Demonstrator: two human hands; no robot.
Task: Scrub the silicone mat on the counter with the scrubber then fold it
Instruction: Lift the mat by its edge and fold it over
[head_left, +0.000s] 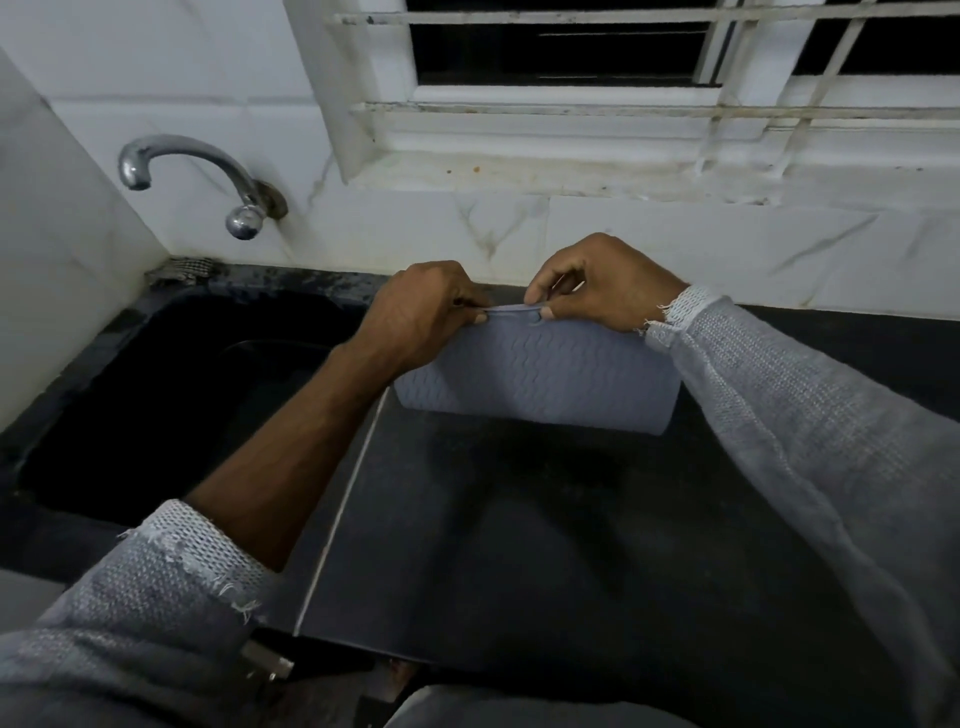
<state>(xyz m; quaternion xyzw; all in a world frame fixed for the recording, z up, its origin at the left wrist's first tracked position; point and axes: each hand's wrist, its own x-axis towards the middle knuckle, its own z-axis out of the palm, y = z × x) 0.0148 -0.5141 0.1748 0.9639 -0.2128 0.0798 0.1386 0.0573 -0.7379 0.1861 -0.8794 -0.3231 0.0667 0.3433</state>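
I see a chrome tap fixed to the white marbled wall tiles above a black sink on the left, a barred window with a stained sill behind, and mesh scrap in the corner.

two hands, one mat, one tap

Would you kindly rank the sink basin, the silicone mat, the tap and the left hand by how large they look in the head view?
1. Sink basin, largest.
2. Silicone mat, folded, pinched at its top edge by both hands.
3. Tap and left hand: they look about alike, and the tap is farther from the camera, so I will not rank them.
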